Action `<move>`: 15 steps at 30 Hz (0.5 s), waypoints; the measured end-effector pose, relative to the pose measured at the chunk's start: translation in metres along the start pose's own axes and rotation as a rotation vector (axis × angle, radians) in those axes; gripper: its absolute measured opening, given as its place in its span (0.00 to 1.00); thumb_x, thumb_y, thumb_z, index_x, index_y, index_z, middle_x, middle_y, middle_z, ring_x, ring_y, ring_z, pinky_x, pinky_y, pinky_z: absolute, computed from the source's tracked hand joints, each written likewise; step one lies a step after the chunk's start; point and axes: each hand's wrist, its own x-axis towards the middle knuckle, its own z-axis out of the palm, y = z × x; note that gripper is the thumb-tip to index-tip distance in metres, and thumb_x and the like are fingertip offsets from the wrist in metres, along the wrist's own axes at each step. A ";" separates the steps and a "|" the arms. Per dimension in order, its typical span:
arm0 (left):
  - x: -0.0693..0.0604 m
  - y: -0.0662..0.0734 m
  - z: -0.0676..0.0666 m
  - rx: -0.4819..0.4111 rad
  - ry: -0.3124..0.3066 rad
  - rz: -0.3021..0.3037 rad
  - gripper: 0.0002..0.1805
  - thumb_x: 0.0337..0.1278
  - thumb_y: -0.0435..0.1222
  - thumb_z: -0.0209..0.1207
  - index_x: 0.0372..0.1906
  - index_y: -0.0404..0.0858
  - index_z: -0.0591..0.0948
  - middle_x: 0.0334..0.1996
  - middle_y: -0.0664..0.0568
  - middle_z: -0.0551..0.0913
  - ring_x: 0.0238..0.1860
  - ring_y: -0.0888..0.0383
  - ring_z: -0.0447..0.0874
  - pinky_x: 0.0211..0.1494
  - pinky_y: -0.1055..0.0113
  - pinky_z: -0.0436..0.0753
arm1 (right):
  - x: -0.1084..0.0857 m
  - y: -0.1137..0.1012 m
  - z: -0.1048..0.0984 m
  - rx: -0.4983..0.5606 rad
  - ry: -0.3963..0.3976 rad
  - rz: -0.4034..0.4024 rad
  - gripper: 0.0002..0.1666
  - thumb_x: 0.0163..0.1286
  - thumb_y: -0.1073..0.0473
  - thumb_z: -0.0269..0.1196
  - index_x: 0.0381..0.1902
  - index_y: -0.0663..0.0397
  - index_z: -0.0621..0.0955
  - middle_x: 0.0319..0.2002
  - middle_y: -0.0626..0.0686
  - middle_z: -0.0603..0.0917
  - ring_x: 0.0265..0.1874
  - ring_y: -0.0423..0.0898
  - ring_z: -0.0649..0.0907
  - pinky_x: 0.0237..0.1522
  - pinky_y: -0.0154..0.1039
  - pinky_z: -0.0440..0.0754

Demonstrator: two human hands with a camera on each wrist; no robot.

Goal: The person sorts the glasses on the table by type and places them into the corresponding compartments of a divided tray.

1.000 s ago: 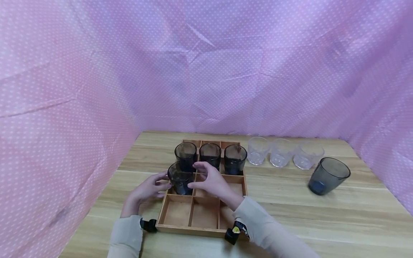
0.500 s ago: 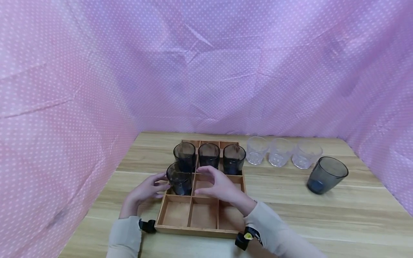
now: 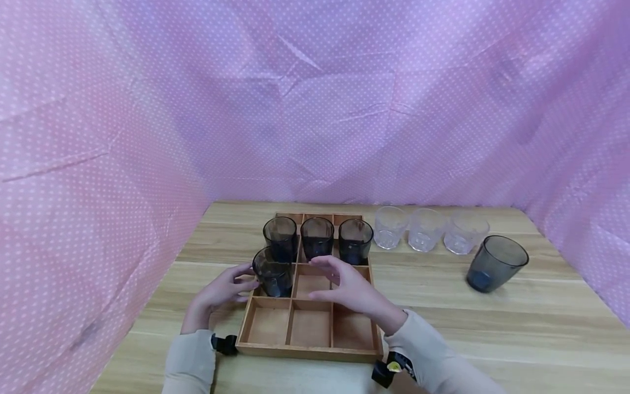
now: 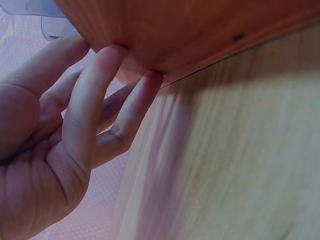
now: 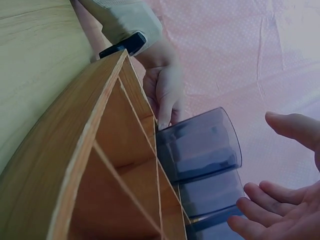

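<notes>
A wooden box (image 3: 310, 353) divided into square compartments lies on the table. One smoked drinking glass (image 3: 272, 276) stands in its middle-row left compartment. Three more smoked glasses, including a left one (image 3: 280, 232), a centre one (image 3: 317, 235) and a right one (image 3: 355, 241), fill the row behind. My left hand (image 3: 221, 289) is beside the box's left edge; in the left wrist view its fingertips touch the wooden side wall. Over the middle row hovers my right hand (image 3: 346, 285), fingers and thumb spread apart, holding nothing and apart from the glasses in the right wrist view.
Three clear glasses (image 3: 425, 232) stand in a line to the right of the box at the back. Further right is another smoked glass (image 3: 496, 264) on the wooden table (image 3: 443, 339). Pink dotted cloth (image 3: 315, 109) encloses the back and sides.
My right hand has come off the middle-row left smoked glass and moved right, its fingers spread. That glass has stayed in its compartment. My left hand has hardly moved.
</notes>
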 end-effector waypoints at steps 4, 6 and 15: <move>0.001 0.000 -0.001 -0.005 -0.004 0.003 0.39 0.65 0.37 0.59 0.73 0.28 0.55 0.63 0.27 0.66 0.47 0.62 0.79 0.39 0.71 0.86 | -0.005 0.005 -0.006 0.001 0.008 -0.007 0.37 0.60 0.57 0.71 0.64 0.62 0.70 0.64 0.63 0.74 0.66 0.62 0.70 0.70 0.59 0.64; 0.001 0.000 -0.002 -0.004 -0.005 0.002 0.39 0.65 0.37 0.59 0.73 0.28 0.55 0.63 0.27 0.66 0.48 0.60 0.79 0.39 0.70 0.86 | -0.007 0.008 -0.009 0.001 0.014 -0.014 0.37 0.60 0.58 0.71 0.63 0.63 0.70 0.64 0.64 0.73 0.66 0.62 0.70 0.70 0.59 0.64; 0.000 -0.001 -0.002 -0.002 -0.004 -0.009 0.38 0.65 0.35 0.59 0.73 0.29 0.56 0.65 0.27 0.64 0.52 0.55 0.79 0.40 0.70 0.86 | -0.018 0.017 -0.023 0.038 0.048 0.001 0.38 0.59 0.59 0.71 0.64 0.66 0.68 0.65 0.68 0.71 0.67 0.64 0.68 0.71 0.59 0.63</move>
